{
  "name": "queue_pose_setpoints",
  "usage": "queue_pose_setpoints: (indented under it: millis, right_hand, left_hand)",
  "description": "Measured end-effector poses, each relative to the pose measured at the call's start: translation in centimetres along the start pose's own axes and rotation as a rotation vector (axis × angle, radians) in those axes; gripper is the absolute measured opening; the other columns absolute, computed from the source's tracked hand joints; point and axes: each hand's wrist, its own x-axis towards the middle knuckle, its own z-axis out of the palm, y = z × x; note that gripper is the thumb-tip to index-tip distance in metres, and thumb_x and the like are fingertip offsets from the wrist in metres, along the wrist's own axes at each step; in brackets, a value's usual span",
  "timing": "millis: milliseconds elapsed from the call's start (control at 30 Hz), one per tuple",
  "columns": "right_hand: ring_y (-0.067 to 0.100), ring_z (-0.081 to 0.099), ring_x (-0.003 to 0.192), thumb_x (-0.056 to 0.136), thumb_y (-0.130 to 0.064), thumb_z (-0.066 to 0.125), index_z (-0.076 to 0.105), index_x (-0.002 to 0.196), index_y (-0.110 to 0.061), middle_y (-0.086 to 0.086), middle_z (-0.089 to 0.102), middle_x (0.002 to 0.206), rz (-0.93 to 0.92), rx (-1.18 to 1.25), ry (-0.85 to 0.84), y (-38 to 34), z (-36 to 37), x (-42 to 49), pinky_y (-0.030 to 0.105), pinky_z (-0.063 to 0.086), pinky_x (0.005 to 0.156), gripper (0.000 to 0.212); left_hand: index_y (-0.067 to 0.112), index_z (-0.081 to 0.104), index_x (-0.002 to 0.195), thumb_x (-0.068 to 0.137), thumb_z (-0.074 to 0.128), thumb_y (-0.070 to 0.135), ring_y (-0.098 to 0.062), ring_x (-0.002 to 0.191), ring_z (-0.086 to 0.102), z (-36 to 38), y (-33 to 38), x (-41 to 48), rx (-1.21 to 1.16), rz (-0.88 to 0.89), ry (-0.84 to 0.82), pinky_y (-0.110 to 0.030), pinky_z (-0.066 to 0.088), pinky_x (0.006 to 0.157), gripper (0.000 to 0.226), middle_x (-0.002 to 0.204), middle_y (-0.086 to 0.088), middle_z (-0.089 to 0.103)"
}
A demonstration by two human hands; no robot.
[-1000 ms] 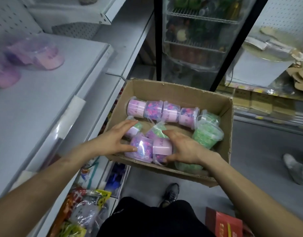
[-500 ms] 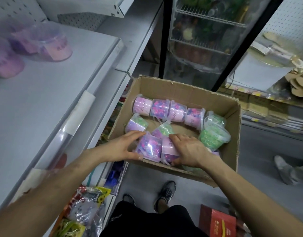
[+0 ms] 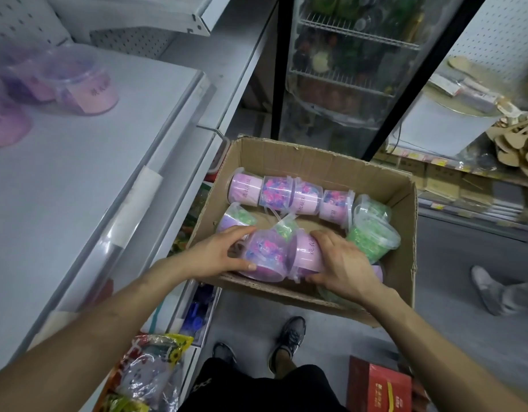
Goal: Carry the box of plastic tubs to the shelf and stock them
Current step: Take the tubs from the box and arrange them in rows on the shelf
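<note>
An open cardboard box [image 3: 313,156] sits in front of me beside the white shelf [image 3: 78,185]. Inside lie several clear plastic tubs with pink labels, some filled purple, some green [image 3: 373,233]. My left hand [image 3: 218,257] grips a purple tub [image 3: 265,257] from its left end. My right hand [image 3: 343,263] grips the pink-labelled tub [image 3: 307,254] pressed against it from the right. The two tubs sit raised at the box's near wall. Several pink tubs [image 3: 87,84] stand on the shelf at the far left.
A glass-door fridge [image 3: 346,69] stands behind the box. Snack bags [image 3: 149,373] fill the lower shelf at left. A red box [image 3: 378,388] lies on the floor by my feet. Another person's shoe [image 3: 486,289] is at right. Wooden spoons [image 3: 518,147] pile on a right-hand shelf.
Both hands have closed in on the two near tubs and raised them slightly toward the box's near edge. The camera has moved closer and tilted.
</note>
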Motion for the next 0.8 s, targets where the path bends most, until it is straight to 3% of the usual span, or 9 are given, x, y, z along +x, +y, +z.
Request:
queue_pose_setpoints:
  millis: [133,333,500,600,700,800]
  right_hand:
    - [0.02,0.055,0.127,0.07,-0.057,0.082,0.04,0.15,-0.025,-0.003,0.052,0.145,0.028,0.149,0.104,1.0,-0.4,-0.5,0.036,0.048,0.103,0.096]
    - [0.018,0.05,0.13,0.07,-0.042,0.091,0.042,0.147,-0.021,-0.003,0.049,0.142,0.121,0.343,0.279,1.9,-1.4,-0.4,0.038,0.044,0.11,0.094]
    - [0.004,0.043,0.126,0.071,-0.042,0.093,0.04,0.146,-0.021,-0.014,0.043,0.137,0.216,0.475,0.352,2.2,-2.0,0.5,0.022,0.034,0.107,0.094]
    - [0.002,0.041,0.125,0.071,-0.043,0.093,0.039,0.147,-0.022,-0.012,0.044,0.14,0.233,0.511,0.338,2.0,-2.1,1.2,0.024,0.035,0.104,0.096]
    - [0.0,0.041,0.124,0.071,-0.043,0.093,0.04,0.147,-0.022,-0.016,0.042,0.137,0.232,0.553,0.327,1.7,-2.0,1.8,0.02,0.032,0.103,0.095]
    - [-0.003,0.04,0.122,0.072,-0.043,0.093,0.041,0.147,-0.024,-0.019,0.041,0.135,0.24,0.566,0.315,1.7,-2.0,2.4,0.019,0.033,0.1,0.093]
  left_hand:
    - [0.046,0.042,0.152,0.077,0.08,0.066,-0.007,0.13,0.055,-0.4,0.6,1.3,-0.245,-0.079,0.077,-0.033,0.054,0.104,0.087,0.143,0.013,0.055]
    - [0.036,0.05,0.144,0.094,0.059,0.065,-0.007,0.115,0.065,-0.7,2.3,4.1,-0.404,-0.165,0.217,-0.031,0.056,0.097,0.058,0.127,0.007,0.065]
    - [0.052,0.043,0.142,0.102,0.045,0.066,-0.011,0.124,0.062,-0.7,2.2,5.0,-0.403,-0.147,0.285,-0.039,0.054,0.103,0.043,0.136,0.009,0.06]
    - [0.052,0.034,0.154,0.105,0.045,0.059,-0.011,0.136,0.053,-0.6,1.6,5.0,-0.365,-0.075,0.349,-0.038,0.054,0.105,0.051,0.154,0.011,0.047]
    - [0.056,0.031,0.155,0.102,0.056,0.055,-0.008,0.149,0.037,-0.7,1.2,4.6,-0.35,-0.045,0.304,-0.041,0.042,0.117,0.059,0.166,0.017,0.032]
    - [0.056,0.014,0.16,0.09,0.081,0.034,0.0,0.145,0.038,-0.9,0.5,3.8,-0.401,-0.059,0.119,-0.03,0.039,0.116,0.099,0.165,0.017,0.03]
